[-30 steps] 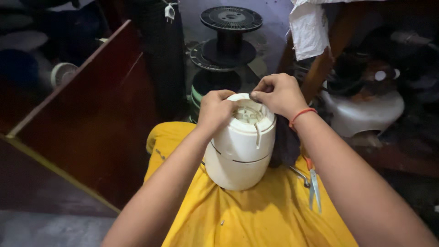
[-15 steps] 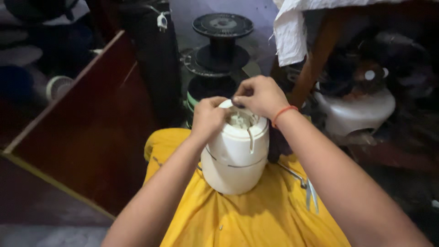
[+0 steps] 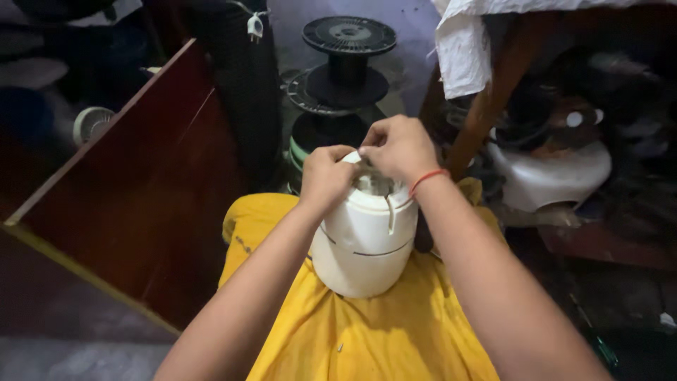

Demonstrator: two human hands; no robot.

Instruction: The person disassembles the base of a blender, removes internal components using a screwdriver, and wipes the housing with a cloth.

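Both hands sit on top of the white container, which rests on yellow cloth over the person's lap. Left hand and right hand pinch narrowly at its top opening; black spools stand just behind.

Black empty spools stand beside a dark red wooden panel, near a white cloth.

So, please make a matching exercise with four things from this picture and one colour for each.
Things:
1. housing under both hands
2. cloth on the lap
3. empty spool
4. wrist thread

Colours:
a. black
b. red
c. white
d. yellow

Pairs: 1-c, 2-d, 3-a, 4-b
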